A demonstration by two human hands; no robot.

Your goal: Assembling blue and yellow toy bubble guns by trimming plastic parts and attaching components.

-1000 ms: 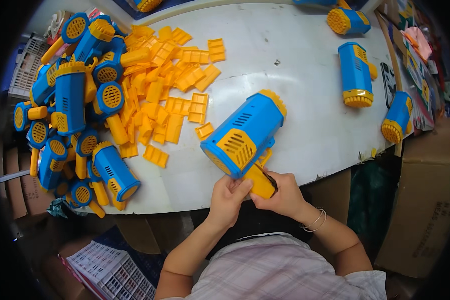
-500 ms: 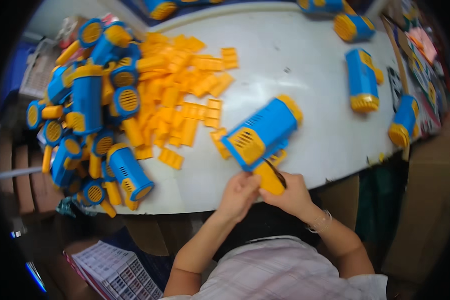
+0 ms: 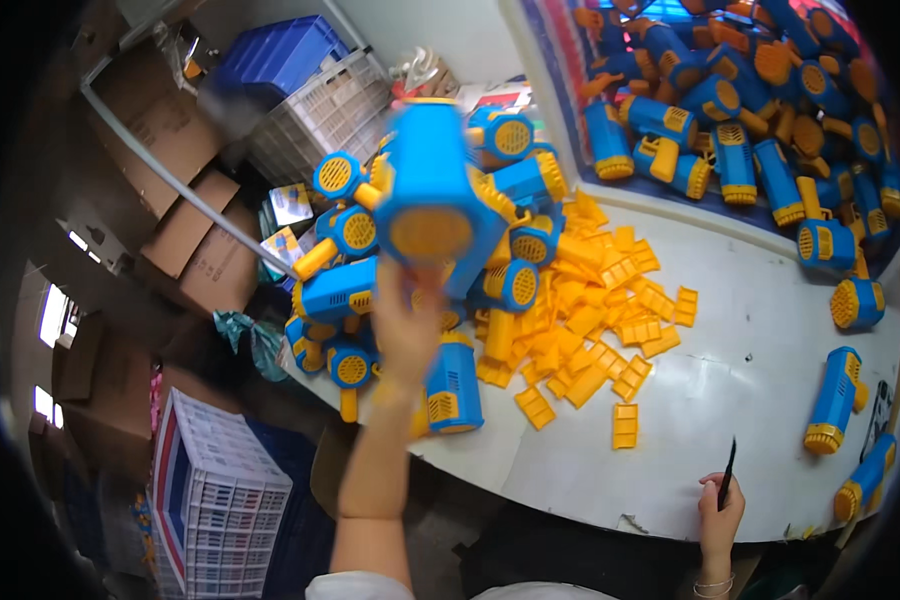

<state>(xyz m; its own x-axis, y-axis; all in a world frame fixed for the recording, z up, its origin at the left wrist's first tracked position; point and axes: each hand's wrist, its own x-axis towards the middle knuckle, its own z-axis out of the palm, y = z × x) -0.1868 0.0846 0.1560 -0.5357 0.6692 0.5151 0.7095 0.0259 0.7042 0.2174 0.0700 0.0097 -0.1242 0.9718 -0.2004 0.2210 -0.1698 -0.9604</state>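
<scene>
My left hand [image 3: 408, 325], smeared by motion, is closed round the handle of a blue and yellow toy gun [image 3: 430, 170]. The gun is raised over the left part of the table, its yellow round end towards me. Behind and below it lies a heap of similar toy guns [image 3: 345, 290], partly hidden by it. At the table's front edge, on the right, my right hand [image 3: 720, 512] grips a slim black pointed tool [image 3: 728, 475], tip up. Loose yellow plastic covers [image 3: 595, 330] are piled right of the heap, and a single yellow cover [image 3: 625, 427] lies nearer me.
Beyond the raised table rim [image 3: 690, 210], many more toy guns [image 3: 735, 165] fill a large container. Several toy guns [image 3: 836, 400] lie along the right edge. Far left are a white crate [image 3: 315, 110], a blue bin [image 3: 280, 55] and cardboard boxes [image 3: 210, 260].
My view has swung left. Both hands were together on a toy gun at the front; now they are apart, the left raised with a toy gun over the heap, the right holding only the black tool.
</scene>
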